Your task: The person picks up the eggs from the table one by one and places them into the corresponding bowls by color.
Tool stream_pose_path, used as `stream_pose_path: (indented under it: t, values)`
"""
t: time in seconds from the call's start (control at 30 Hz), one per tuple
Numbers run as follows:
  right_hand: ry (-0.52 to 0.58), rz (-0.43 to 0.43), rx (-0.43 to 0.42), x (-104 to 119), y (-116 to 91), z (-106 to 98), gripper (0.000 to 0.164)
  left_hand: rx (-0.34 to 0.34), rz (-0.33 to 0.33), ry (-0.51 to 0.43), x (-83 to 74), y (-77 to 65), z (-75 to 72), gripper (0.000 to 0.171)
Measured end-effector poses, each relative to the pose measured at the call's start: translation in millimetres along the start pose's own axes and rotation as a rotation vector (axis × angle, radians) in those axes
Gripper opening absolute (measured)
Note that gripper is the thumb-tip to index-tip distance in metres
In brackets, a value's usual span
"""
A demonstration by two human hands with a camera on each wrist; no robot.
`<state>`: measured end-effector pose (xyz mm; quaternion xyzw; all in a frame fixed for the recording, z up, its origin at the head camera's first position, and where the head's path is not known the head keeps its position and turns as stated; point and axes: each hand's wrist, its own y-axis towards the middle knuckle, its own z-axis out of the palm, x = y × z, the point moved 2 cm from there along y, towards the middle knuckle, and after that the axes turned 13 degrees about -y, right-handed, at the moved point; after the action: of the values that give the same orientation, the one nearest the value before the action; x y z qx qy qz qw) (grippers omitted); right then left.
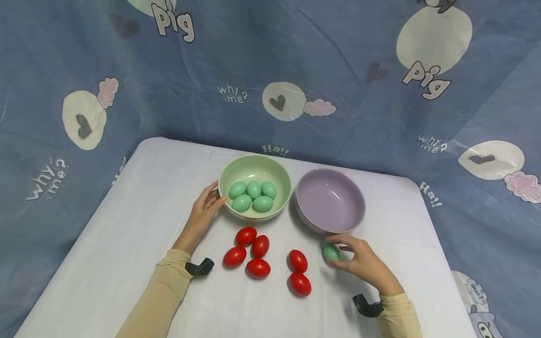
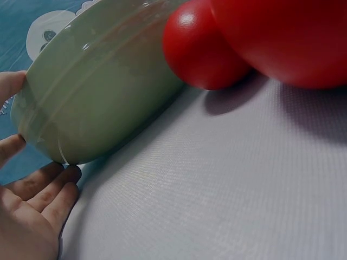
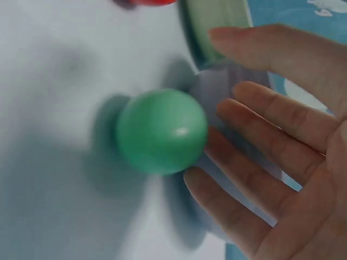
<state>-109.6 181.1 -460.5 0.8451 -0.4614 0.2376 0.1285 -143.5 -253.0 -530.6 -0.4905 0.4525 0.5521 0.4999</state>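
Observation:
In the head view my left hand (image 1: 204, 210) rests against the left side of a light green bowl (image 1: 276, 173). The left wrist view shows its fingers fairly straight and spread against the bowl's outer wall (image 2: 103, 103). Several mint-green eggs (image 1: 253, 189) lie inside that bowl. One more green egg (image 1: 331, 252) sits on the table just in front of a purple bowl (image 1: 329, 197). Around this egg stands my right hand (image 1: 363, 260), thumb and fingers apart. Seen from the right wrist, the fingers extend beside the egg (image 3: 162, 131) without closing on it.
Several red eggs (image 1: 258, 268) lie on the white tablecloth (image 1: 236, 307) in front of the bowls, in two groups. The bowls stand side by side near the table's back edge. Behind hangs a blue printed cloth (image 1: 338, 42).

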Motion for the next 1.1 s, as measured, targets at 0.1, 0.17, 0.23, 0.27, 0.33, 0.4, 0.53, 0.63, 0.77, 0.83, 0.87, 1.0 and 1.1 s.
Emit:
stream_pose_path:
  t: [0.1,0.17,0.23,0.27,0.33,0.4,0.53,0.63,0.77,0.83,0.87,1.0,1.1]
  values:
    - [-0.004,0.001,-0.012,-5,-1,4,0.050,0.001,0.000,0.002,-0.2,0.1,0.1,0.064]
    - [-0.005,-0.003,-0.022,-8,-2,6,0.050,0.001,0.001,0.002,0.0,0.1,0.0,0.064]
    - [-0.009,-0.005,-0.038,-10,-2,7,0.048,0.001,0.002,0.003,0.3,0.0,-0.2,0.064]
    - [-0.011,-0.003,-0.042,-11,-2,8,0.047,0.001,0.003,0.003,0.6,0.1,-0.3,0.064]
    - [-0.012,0.013,-0.047,-13,-3,10,0.046,0.001,0.005,0.001,0.9,0.2,-0.7,0.064]
    - [-0.016,0.032,-0.052,-15,-3,12,0.046,0.001,0.006,0.000,0.9,0.2,-0.8,0.064]
    - [0.017,0.073,-0.044,-18,-5,15,0.048,0.003,0.010,-0.001,0.5,0.2,-0.8,0.064]
    - [0.049,0.089,-0.041,-19,-7,16,0.049,0.003,0.009,0.001,0.4,0.2,-0.8,0.064]
    - [0.033,0.080,-0.060,-18,-8,17,0.049,0.005,0.001,-0.007,0.0,0.1,-0.9,0.065]
    - [0.017,0.070,-0.070,-17,-8,17,0.049,0.006,0.000,-0.014,-0.1,0.2,-1.0,0.064]
    - [0.014,0.067,-0.073,-17,-9,17,0.049,0.007,0.000,-0.015,-0.1,0.2,-0.9,0.064]
    - [0.039,0.060,-0.067,-17,-9,17,0.049,0.006,0.003,-0.005,-0.7,-0.1,-0.4,0.065]
    - [0.050,0.055,-0.061,-15,-9,17,0.049,0.002,0.002,0.003,-0.9,-0.4,0.1,0.065]
